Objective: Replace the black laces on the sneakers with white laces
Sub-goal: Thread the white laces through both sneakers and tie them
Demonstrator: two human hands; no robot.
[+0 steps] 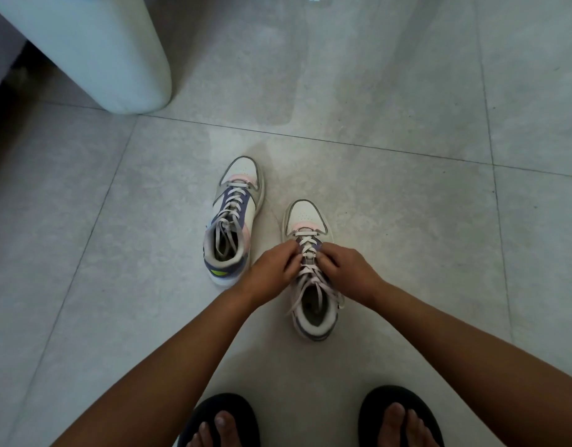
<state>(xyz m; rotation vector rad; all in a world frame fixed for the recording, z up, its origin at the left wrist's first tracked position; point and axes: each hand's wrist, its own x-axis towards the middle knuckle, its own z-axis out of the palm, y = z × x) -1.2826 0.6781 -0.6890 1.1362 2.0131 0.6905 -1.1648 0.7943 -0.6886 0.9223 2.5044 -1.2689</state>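
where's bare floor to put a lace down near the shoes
Bare floor lies right of the right sneaker, and left of the left sneaker too. It is crowded where both hands pinch its white lace.

My one head camera looked steeply down at the floor (407, 195), fairly near, my sandalled feet (225, 424) at the frame's bottom.
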